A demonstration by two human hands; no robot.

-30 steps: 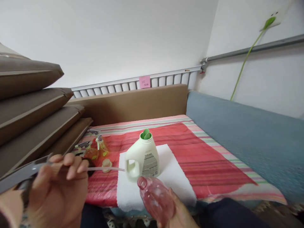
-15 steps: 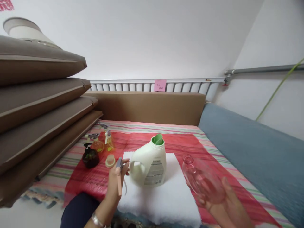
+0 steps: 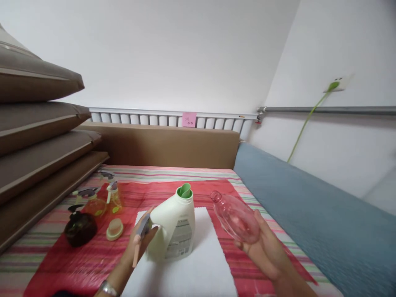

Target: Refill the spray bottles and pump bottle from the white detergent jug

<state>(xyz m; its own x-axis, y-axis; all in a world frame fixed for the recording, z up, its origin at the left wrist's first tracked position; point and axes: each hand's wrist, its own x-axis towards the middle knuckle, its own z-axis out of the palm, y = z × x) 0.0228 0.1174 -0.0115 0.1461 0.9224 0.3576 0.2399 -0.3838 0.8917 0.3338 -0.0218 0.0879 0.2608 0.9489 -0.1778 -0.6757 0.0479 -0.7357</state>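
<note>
My left hand (image 3: 140,239) has its fingers curled around a grey and peach trigger spray head (image 3: 142,227). The same hand is at the handle of a cream detergent jug (image 3: 176,225); whether it grips that handle I cannot tell. The jug stands upright on a white cloth (image 3: 201,268), uncapped, its green pouring spout (image 3: 185,190) showing in the neck. In my right hand (image 3: 262,251) is a clear pinkish bottle (image 3: 236,218), tilted with its open neck up and toward the jug. It looks to have no liquid in it.
A cream cap (image 3: 114,229) lies left of the jug. Beyond it stand a dark pump bottle (image 3: 79,227) and several clear bottles with yellow liquid, one a slim bottle (image 3: 115,200). Stacked brown cushions (image 3: 40,119) rise at left; a blue pad (image 3: 297,202) borders the right.
My left hand has come up against the jug's handle, with the spray head still in it. The pinkish bottle in my right hand is nearer the jug. The view has swung right.
</note>
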